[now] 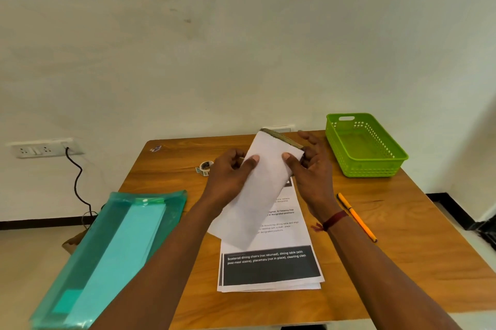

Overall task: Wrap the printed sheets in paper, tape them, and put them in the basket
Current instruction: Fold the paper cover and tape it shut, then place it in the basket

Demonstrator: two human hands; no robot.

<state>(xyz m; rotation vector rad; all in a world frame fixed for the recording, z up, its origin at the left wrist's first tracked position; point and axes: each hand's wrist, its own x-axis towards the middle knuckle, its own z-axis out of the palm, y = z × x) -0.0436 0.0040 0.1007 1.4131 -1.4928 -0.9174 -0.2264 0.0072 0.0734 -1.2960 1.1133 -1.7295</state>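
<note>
- Left grip, right grip: pinching a folded white paper sheet that hides part of the printed sheets.
- Green perforated plastic basket right; small tape roll left.

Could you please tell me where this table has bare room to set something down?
Free: the tabletop right of the pen, nearer than the basket; the far-left corner beyond the tape roll. Crowded: the centre, where the left hand and right hand hold white paper over the printed sheets.

Just one view here: your head cam's looking forward and down over the table, sitting close above your left hand and right hand, wall filling the top.
</note>
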